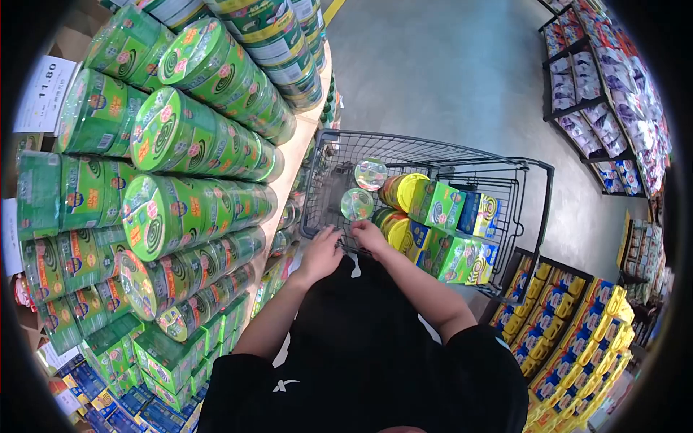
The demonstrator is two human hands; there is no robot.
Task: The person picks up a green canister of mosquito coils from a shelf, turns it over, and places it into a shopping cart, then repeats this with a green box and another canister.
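A black wire shopping cart (433,144) stands side-on in front of me. My left hand (323,254) is at its near side rim, fingers curled over the edge. Close beside it, my right hand (369,237) is closed at the same rim, its fingertips partly hidden. Just beyond my hands, two clear-topped green canisters, a nearer one (356,205) and a farther one (371,174), stand upright in the cart. Next to them are yellow-lidded tubs (412,193), green boxes (437,205) and blue-and-yellow boxes (479,214).
Stacked green canisters with spiral pictures (195,216) fill the wooden shelf (297,148) on the left, beside a price sign (45,94). Yellow-and-blue packs (577,346) line a rack at lower right. Shelves of bagged goods (592,94) stand across the grey floor (426,65).
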